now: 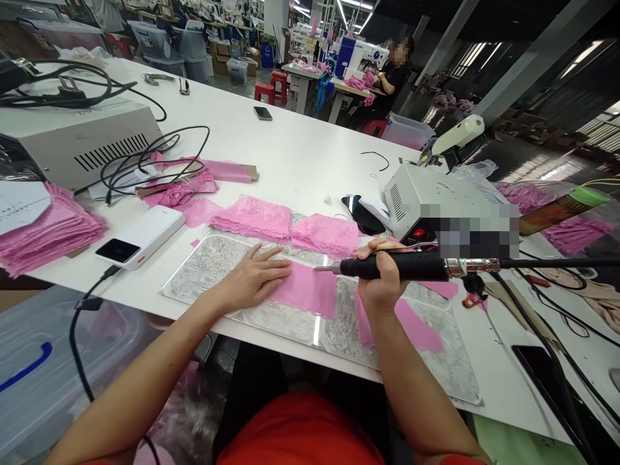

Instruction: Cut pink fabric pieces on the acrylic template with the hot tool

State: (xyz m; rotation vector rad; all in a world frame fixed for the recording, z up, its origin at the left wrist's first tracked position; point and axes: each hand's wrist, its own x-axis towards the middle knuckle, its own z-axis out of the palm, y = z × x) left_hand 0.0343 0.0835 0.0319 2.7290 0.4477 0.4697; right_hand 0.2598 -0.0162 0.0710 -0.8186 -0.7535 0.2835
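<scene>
My left hand (254,278) lies flat, fingers stretched out, on the left end of a pink lace piece (310,292) spread over a scratched glass plate (203,268). My right hand (382,274) is wrapped round the black handle of a hot cutting tool (411,266); its metal tip (323,268) points left, just above the lace's upper edge. A black cable runs from the tool off to the right. Two folded stacks of pink lace (252,218) (325,234) lie behind the plate. More pink pieces (416,326) lie on the plate by my right wrist.
A white control box (426,200) stands behind the tool, a larger grey box (72,139) with cables at far left. A power bank (140,236), pink fabric pile (46,232), phones (263,113) (362,214) lie on the white table. A person sits at a sewing machine (394,64) at the back.
</scene>
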